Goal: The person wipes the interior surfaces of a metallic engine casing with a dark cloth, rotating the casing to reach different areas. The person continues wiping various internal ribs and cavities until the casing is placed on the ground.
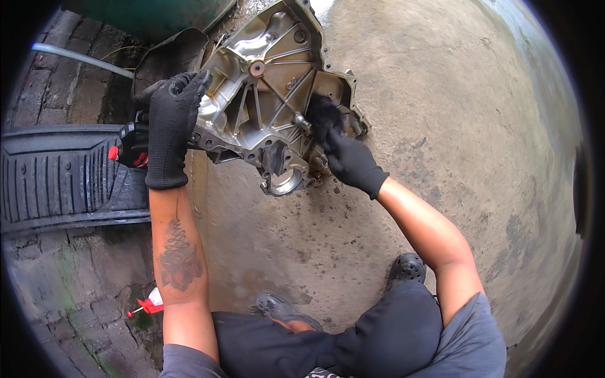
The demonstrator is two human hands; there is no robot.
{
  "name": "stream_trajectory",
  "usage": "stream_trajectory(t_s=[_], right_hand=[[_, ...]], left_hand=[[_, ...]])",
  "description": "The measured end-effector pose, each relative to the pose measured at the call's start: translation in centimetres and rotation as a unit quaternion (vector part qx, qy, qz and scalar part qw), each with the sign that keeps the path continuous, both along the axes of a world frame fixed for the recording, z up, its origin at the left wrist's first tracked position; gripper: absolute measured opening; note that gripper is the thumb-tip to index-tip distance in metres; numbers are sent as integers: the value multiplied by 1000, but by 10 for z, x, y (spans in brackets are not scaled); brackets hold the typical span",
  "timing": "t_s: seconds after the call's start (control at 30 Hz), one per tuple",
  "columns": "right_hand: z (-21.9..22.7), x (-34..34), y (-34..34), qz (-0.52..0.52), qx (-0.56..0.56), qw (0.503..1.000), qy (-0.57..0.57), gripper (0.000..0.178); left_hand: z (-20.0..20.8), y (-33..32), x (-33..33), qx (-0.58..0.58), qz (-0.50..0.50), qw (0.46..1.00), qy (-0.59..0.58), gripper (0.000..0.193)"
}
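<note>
A ribbed cast-metal engine casing (283,88) is tilted up in front of me, its hollow inner side facing me. My left hand (173,123), in a black knit glove, is closed on the casing's left edge, thumb uppermost. On the right, my gloved right hand (350,157) reaches into the casing's lower right corner. Its fingers are bent around a dark, fuzzy mass (326,116) pressed to the inner wall. Motion blur keeps me from telling what that mass is. Below the right fingers, the casing's round bearing opening (287,181) juts toward me.
To the left, a black ridged plastic panel (63,176) lies on the paving bricks (38,258). Next to my left wrist is a black bottle with a red cap (115,153). A red and white bottle (150,302) lies near my forearm. Concrete floor (454,126) spreads right; a green drum (151,16) stands behind.
</note>
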State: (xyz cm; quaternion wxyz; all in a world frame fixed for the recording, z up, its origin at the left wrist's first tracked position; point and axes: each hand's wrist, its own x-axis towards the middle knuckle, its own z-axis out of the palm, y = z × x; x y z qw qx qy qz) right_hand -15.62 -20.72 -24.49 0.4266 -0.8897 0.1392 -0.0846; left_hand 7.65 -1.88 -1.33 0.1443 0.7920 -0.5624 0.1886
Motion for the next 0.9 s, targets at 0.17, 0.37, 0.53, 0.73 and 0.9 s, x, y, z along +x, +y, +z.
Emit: stream_trajectory(t_s=[0.17, 0.37, 0.53, 0.73, 0.9], right_hand=[[29, -20, -23, 309, 95, 937, 134, 31], [45, 13, -53, 3, 261, 957, -127, 32], [34, 31, -12, -262, 113, 946, -153, 32], [32, 33, 25, -197, 309, 910, -193, 55], [26, 18, 18, -149, 211, 941, -217, 45]], left_hand=[[-4, -1, 0, -40, 6, 998, 40, 25], [-1, -4, -10, -81, 75, 974, 199, 31], [2, -7, -10, -69, 81, 985, 137, 31], [0, -7, -12, -74, 89, 978, 175, 30], [0, -6, -15, -101, 81, 969, 211, 30]])
